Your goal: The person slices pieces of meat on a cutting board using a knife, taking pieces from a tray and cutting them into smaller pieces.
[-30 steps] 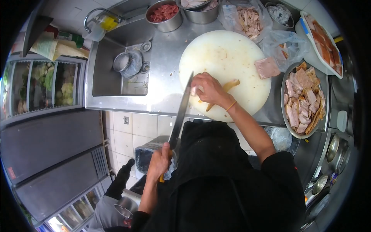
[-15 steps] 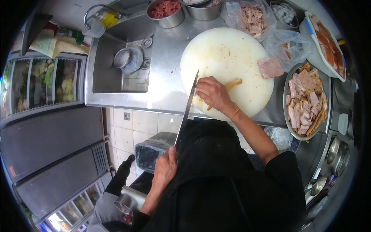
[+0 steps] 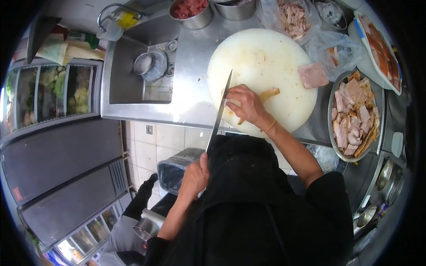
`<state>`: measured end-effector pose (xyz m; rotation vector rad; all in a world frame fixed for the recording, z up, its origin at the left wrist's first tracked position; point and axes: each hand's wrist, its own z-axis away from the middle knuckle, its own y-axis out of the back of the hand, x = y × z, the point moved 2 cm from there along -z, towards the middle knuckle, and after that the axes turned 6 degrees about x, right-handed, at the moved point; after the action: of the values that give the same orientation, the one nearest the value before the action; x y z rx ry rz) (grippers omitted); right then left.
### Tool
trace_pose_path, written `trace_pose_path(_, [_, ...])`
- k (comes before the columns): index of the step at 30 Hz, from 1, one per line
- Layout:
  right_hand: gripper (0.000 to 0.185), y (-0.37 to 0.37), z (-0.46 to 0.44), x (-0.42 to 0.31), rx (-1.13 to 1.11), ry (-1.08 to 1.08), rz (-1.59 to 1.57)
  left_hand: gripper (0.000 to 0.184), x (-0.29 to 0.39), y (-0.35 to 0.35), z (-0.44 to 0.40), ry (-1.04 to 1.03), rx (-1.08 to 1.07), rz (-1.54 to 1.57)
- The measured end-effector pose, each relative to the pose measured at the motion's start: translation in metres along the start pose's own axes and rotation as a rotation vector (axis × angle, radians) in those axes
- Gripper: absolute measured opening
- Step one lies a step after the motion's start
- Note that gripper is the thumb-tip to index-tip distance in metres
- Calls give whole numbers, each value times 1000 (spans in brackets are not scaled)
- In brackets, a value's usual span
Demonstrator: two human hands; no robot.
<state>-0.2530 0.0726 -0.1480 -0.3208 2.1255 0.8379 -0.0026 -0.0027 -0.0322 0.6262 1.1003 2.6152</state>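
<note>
A long knife is held by its handle in my left hand, which is closed. Its blade slants up over the near left part of the round white cutting board, tip pointing away from me. On the board my right hand is closed, fingers bent and pressed down against the blade's right side. What lies under the fingertips is mostly hidden. A brown strip of food sticks out from behind this hand. A flat pink slab of meat rests at the board's right edge.
An oval tray of cut meat stands right of the board. Behind are a bowl of red meat, a plastic bag of meat strips and a white tray. A sink is on the left, a lined bin below. Another person's leg shows lower left.
My left hand has moved up and right with the knife, and the blade now reaches further over the board beside my right fingers. My right hand has shifted slightly right.
</note>
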Motion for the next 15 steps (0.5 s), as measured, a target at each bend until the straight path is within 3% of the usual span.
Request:
trace_pose_path(3, [13, 10, -3, -2, -41, -74, -15, 67, 3, 2, -10, -42, 109, 70])
trace_pose_path(6, [13, 21, -1, -5, 56, -178, -6, 66, 6, 8, 2, -60, 145, 102])
trace_pose_path(9, [14, 33, -2, -3, 158, -180, -2, 65, 0, 6, 9, -34, 155, 89])
trace_pose_path(15, [19, 46, -2, -11, 104, -122, 51, 62, -5, 1, 15, -51, 199, -14])
